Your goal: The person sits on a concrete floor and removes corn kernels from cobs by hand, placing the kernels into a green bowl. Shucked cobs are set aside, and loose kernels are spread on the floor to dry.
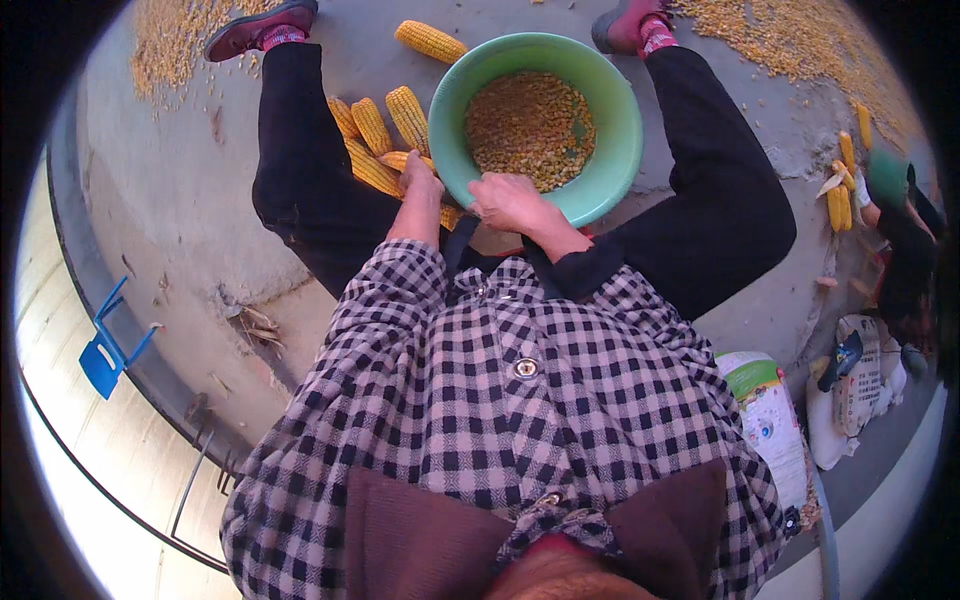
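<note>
A green plastic basin with loose corn kernels inside stands between the person's legs. Several yellow ears of corn lie in a heap at its left side. My left hand is at this heap, with its fingers around an ear of corn. Over the basin's near rim rests my right hand, its fingers curled. Whatever may be under those fingers is hidden. Another ear of corn lies alone beyond the heap, close to the basin's far left edge.
Loose kernels spread over the concrete floor at far left and far right. Another person is at the right edge, beside a few ears of corn. Printed sacks stand behind on the right. A blue plastic object is at left.
</note>
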The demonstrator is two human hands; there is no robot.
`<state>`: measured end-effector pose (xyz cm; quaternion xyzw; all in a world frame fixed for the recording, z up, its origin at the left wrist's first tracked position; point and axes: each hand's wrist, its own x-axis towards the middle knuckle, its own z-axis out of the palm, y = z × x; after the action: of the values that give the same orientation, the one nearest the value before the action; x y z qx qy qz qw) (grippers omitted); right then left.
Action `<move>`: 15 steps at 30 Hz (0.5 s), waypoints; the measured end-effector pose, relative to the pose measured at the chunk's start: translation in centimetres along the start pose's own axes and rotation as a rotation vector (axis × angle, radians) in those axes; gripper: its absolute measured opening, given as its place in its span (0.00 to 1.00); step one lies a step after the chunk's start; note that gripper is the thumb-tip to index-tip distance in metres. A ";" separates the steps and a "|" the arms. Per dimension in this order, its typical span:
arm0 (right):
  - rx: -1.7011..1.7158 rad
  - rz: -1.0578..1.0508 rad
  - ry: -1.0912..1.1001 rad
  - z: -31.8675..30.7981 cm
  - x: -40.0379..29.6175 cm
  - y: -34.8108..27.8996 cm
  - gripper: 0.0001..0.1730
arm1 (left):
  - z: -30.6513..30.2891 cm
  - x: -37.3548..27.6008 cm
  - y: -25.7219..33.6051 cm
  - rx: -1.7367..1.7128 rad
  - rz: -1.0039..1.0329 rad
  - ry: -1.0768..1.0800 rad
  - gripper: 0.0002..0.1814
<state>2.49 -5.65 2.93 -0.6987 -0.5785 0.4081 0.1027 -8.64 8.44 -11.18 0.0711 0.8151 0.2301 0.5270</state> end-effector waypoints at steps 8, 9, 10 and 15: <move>0.026 0.121 0.219 -0.6 2.2 3.7 0.15 | 0.7 -5.7 2.9 -0.069 0.237 -0.209 0.19; 0.090 0.047 0.406 -1.1 2.6 4.4 0.16 | 0.8 -6.4 3.1 -0.084 0.314 -0.288 0.19; 0.159 -0.033 0.598 -1.9 3.1 5.0 0.17 | 0.8 -7.0 3.6 -0.001 0.425 -0.367 0.20; 1.463 0.096 0.619 -7.0 1.7 4.7 0.24 | 0.1 -12.2 6.7 0.444 0.797 -0.888 0.21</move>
<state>10.69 -3.28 3.80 -0.5598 -0.0782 0.4756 0.6740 -4.06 10.07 1.90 0.5650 0.4582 0.1827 0.6614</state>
